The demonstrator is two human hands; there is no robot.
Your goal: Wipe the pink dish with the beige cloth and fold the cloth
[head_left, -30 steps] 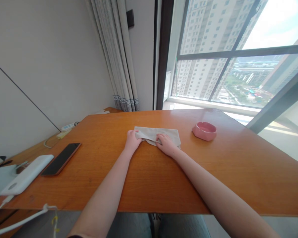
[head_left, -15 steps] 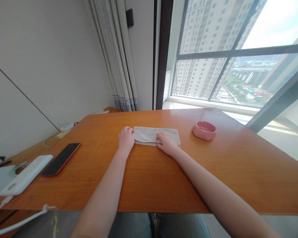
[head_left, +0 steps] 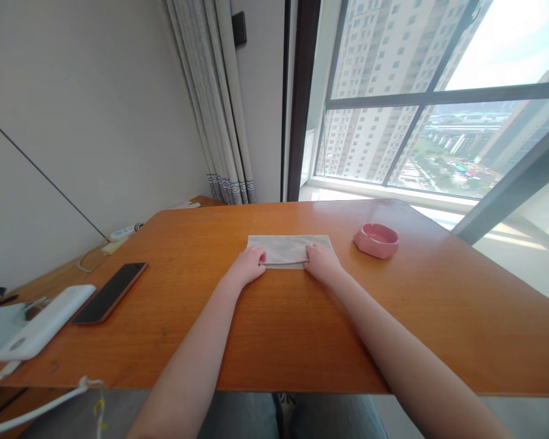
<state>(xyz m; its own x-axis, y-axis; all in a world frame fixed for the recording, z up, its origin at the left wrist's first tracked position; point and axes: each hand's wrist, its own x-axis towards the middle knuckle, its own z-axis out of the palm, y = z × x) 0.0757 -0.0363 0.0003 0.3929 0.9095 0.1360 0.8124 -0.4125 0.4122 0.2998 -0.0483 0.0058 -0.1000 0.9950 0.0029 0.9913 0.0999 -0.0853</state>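
Observation:
A light grey cloth (head_left: pixel 286 249), folded into a long strip, lies flat on the wooden table. Its upper layer ends a little short of the near edge of the layer beneath. My left hand (head_left: pixel 249 265) pinches the near edge close to the left corner, thumb and fingers together. At the right end, my right hand (head_left: pixel 322 263) grips the same near edge with curled fingers. Both hands rest low against the tabletop and partly cover the cloth's near corners.
A pink ashtray-like dish (head_left: pixel 376 241) stands right of the cloth. To the left lie a dark phone (head_left: pixel 110 294) and a white power bank (head_left: pixel 46 323) with a cable. The wooden table (head_left: pixel 293 341) ends just before my lap, and a window (head_left: pixel 407 140) is beyond it.
My left hand has moved right and nearer, from the cloth's left end onto its near edge. The right hand has shifted right along that edge. The cloth looks straighter.

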